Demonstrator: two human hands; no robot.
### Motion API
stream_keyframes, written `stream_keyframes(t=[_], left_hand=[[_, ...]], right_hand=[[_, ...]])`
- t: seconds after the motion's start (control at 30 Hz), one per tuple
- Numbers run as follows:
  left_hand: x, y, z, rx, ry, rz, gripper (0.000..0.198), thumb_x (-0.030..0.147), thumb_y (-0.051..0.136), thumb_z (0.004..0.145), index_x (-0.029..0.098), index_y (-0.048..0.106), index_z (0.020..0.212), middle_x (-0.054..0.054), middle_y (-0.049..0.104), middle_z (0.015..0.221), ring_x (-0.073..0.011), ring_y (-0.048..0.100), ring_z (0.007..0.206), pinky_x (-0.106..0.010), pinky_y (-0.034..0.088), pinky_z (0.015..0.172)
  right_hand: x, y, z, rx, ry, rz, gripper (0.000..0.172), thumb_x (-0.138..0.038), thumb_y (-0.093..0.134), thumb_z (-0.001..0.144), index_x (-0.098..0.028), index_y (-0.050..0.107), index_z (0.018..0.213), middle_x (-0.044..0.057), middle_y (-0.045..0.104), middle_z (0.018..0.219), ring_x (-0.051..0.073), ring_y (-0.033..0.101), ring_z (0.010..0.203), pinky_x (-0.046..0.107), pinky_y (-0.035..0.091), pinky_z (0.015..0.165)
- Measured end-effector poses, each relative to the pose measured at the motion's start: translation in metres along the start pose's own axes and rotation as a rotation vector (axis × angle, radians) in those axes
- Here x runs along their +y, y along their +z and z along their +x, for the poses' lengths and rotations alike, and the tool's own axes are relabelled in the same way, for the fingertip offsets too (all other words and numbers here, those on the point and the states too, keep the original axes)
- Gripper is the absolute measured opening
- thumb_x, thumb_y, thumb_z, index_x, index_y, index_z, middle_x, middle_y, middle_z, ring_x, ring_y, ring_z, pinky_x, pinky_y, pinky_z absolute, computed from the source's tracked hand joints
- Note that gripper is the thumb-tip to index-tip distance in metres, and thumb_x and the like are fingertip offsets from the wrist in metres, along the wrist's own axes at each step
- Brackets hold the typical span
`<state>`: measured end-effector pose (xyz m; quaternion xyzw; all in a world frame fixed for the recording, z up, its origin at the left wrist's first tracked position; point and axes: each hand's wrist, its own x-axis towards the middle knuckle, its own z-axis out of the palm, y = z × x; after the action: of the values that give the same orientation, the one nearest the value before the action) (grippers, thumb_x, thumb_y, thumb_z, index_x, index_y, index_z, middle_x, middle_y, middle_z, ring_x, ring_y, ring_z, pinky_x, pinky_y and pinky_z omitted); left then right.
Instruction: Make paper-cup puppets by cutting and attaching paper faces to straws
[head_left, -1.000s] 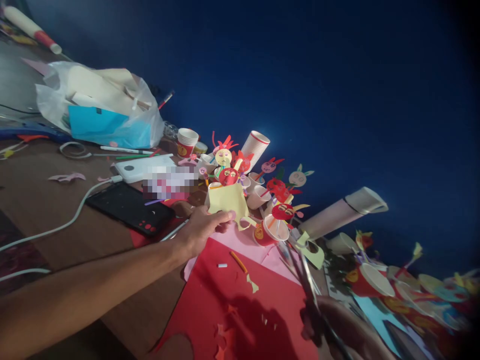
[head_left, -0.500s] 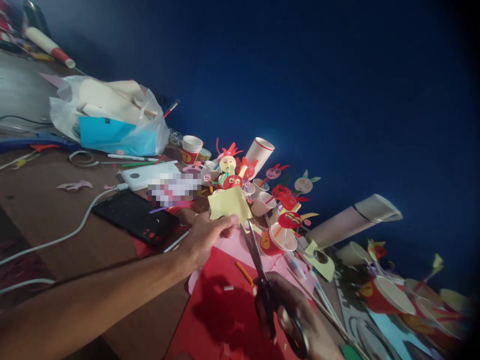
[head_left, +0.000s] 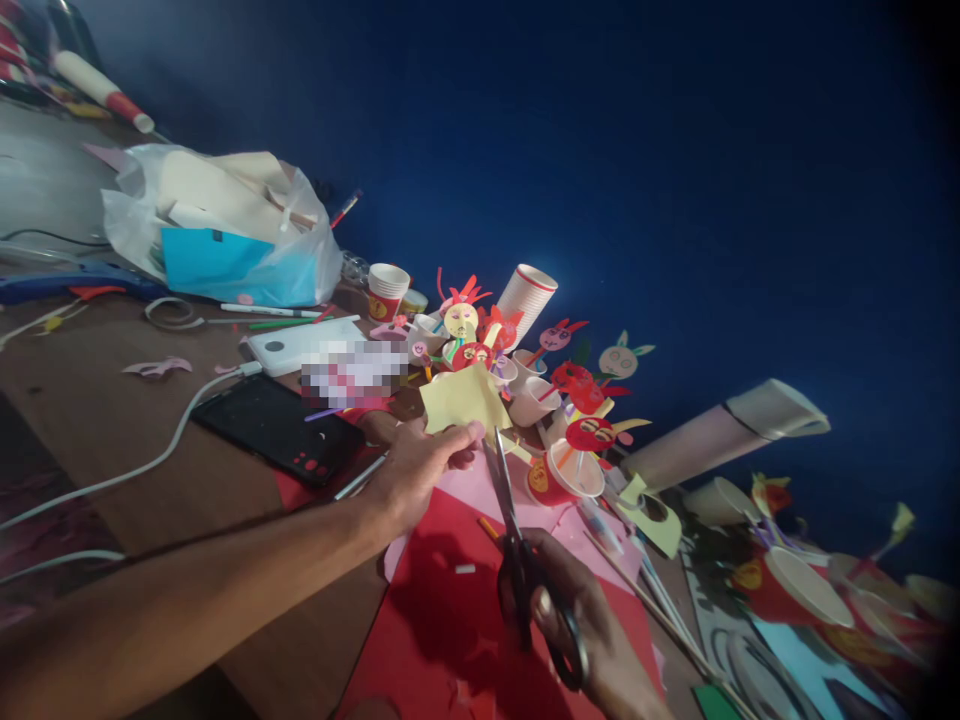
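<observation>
My left hand (head_left: 420,465) is closed on a small piece of pale yellow paper (head_left: 463,400), pinching its lower edge with the thumb on top. In my right hand (head_left: 574,595) is a pair of black-handled scissors (head_left: 508,500), fingers through the loops. The blades point up toward the paper's lower right corner and stand only slightly apart; whether they touch it I cannot tell. Below both hands lie red paper (head_left: 420,620) and pink paper (head_left: 469,490). Just right of the blades stands a red and white paper cup (head_left: 566,475) with a red paper face on a stick.
Several cups with paper faces (head_left: 555,335) crowd behind my hands. A black phone (head_left: 277,425), a white power bank (head_left: 304,345) with a cable, and a plastic bag of paper (head_left: 232,200) lie leftward. A rolled sheet (head_left: 727,435) leans by the dark blue wall (head_left: 637,150).
The scissor blades have come closer together, and my right hand has shifted slightly left and up. My left hand keeps its pinch on the yellow paper. The view has moved a little.
</observation>
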<state>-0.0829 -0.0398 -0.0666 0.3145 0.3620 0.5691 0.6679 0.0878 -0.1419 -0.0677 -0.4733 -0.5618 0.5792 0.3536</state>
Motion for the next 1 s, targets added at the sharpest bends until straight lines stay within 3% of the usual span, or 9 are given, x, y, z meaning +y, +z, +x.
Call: stream_keyframes(t=[0.27, 0.67, 1.0], left_hand=[[-0.003, 0.004, -0.003, 0.002, -0.040, -0.061, 0.022, 0.024, 0.072, 0.059, 0.012, 0.063, 0.075, -0.002, 0.061, 0.066, -0.0105, 0.055, 0.058, -0.024, 0.041, 0.054], [-0.008, 0.002, -0.007, -0.108, -0.072, 0.005, 0.022, 0.025, 0.067, 0.066, 0.012, 0.063, 0.083, -0.003, 0.063, 0.072, -0.0104, 0.056, 0.059, -0.024, 0.044, 0.057], [-0.005, 0.005, -0.010, -0.089, -0.096, 0.075, 0.027, 0.024, 0.068, 0.065, 0.011, 0.060, 0.087, -0.003, 0.063, 0.070, -0.0088, 0.054, 0.054, -0.022, 0.044, 0.053]], right_hand=[[-0.002, 0.013, 0.008, 0.032, -0.028, 0.031, 0.044, -0.050, 0.058, 0.080, -0.019, 0.049, 0.109, -0.001, 0.051, 0.071, 0.010, 0.044, 0.058, 0.023, 0.039, 0.053], [0.006, 0.012, 0.012, 0.070, -0.039, 0.025, 0.047, -0.054, 0.059, 0.077, -0.021, 0.047, 0.109, 0.000, 0.053, 0.074, 0.011, 0.047, 0.060, 0.023, 0.040, 0.054], [0.008, 0.012, 0.014, 0.097, -0.018, -0.035, 0.055, -0.060, 0.059, 0.074, -0.021, 0.045, 0.111, 0.000, 0.054, 0.074, 0.012, 0.046, 0.061, 0.023, 0.039, 0.054]])
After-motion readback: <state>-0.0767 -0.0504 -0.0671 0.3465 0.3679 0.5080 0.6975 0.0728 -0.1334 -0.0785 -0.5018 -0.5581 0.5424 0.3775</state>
